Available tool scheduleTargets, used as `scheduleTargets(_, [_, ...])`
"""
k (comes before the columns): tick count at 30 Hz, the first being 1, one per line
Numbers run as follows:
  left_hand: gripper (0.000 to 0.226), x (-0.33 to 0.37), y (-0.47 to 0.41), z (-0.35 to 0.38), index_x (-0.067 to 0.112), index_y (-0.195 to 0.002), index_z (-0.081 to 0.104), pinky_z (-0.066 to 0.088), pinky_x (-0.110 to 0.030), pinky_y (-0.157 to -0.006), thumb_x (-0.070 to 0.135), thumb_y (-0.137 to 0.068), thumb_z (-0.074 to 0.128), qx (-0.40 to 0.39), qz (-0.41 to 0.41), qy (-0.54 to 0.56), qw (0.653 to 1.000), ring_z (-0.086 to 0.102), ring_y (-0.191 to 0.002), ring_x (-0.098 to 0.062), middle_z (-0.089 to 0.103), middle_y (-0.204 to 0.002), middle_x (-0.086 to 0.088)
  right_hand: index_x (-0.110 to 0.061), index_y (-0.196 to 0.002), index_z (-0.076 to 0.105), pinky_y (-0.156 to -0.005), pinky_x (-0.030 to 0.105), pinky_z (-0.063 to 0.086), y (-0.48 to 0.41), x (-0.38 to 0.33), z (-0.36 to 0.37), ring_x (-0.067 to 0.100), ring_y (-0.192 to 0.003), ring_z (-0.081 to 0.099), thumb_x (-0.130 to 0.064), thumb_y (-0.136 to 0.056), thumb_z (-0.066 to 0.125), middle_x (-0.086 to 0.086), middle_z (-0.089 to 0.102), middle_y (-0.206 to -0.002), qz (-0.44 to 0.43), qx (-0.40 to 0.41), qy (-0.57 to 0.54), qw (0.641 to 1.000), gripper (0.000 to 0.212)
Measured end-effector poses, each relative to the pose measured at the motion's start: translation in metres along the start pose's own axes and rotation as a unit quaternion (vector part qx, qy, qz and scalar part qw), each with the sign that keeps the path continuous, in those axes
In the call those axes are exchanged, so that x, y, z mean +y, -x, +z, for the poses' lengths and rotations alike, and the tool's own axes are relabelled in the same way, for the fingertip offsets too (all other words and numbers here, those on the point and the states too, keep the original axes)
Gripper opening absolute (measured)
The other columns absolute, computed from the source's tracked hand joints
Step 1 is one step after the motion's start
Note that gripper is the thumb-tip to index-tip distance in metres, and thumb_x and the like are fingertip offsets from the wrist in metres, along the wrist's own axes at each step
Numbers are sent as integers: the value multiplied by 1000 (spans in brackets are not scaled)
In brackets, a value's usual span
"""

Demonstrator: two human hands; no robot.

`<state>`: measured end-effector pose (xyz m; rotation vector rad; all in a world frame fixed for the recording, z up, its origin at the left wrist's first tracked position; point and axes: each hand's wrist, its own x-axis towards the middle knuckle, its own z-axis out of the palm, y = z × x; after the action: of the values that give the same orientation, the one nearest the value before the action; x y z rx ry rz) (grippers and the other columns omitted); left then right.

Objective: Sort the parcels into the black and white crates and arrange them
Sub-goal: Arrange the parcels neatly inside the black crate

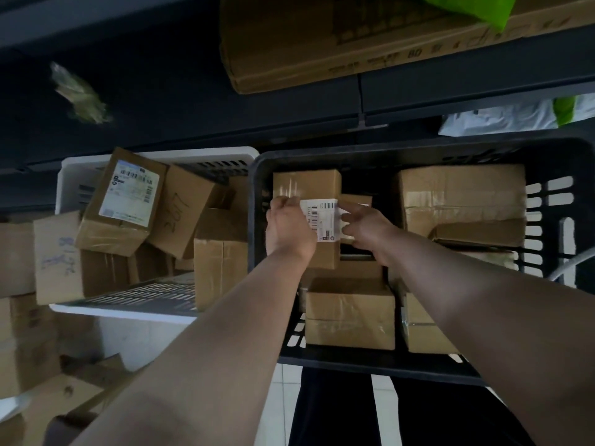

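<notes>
A black crate [322,157] stands at centre right with several brown cardboard parcels inside. Both my hands hold one parcel with a white shipping label [307,188] over the crate's far left part. My left hand [288,225] grips its left side with curled fingers. My right hand [367,226] holds its right side, fingers on the label's edge. To the left, a white crate [74,175] is piled with tilted parcels; the top one carries a large label [128,191].
Dark shelving runs behind the crates, with a long flat carton [322,49] and green plastic on the shelf above. White bags [502,119] lie at the right. More cardboard boxes [29,349] are stacked on the left. White floor tiles show below the black crate.
</notes>
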<state>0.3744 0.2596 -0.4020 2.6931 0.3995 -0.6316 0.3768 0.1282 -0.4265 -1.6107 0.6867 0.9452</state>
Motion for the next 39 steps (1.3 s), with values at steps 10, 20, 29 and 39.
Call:
scheduleTargets(10, [23,18,37,11,26,-115,64,54,-30,-89,27,-92,63,-247,242,-60,936,63,-101,-10,66,-110,8,-28,-86,64,-90,39,55,-10,34,-45,23,-99,67,-6,-93,56,7,70,-109,45,112,-14,993,25])
scheduleTargets(20, [63,29,58,47,19,-131,51,51,-39,-94,41,-78,78,-331,252,-271,868,56,-112,-22,57,-128,-5,-19,-90,70,-85,30,57,16,48,-84,11,-84,71,-9,-98,52,1,74,-91,54,10,59,997,22])
scheduleTargets(29, [42,7,86,35,17,-138,43,44,-41,-105,31,-99,51,-234,366,-330,838,39,-137,-25,34,-156,-7,-26,-89,67,-79,28,54,36,58,-71,13,-93,66,-7,-92,62,2,69,-101,32,-67,154,985,19])
scheduleTargets(39, [91,-1,100,33,17,-139,21,41,-45,-102,55,-71,66,-140,325,-325,877,41,-122,-28,35,-139,-11,-27,-84,67,-93,39,54,33,63,-71,16,-94,68,-9,-95,57,1,71,-100,33,41,98,994,24])
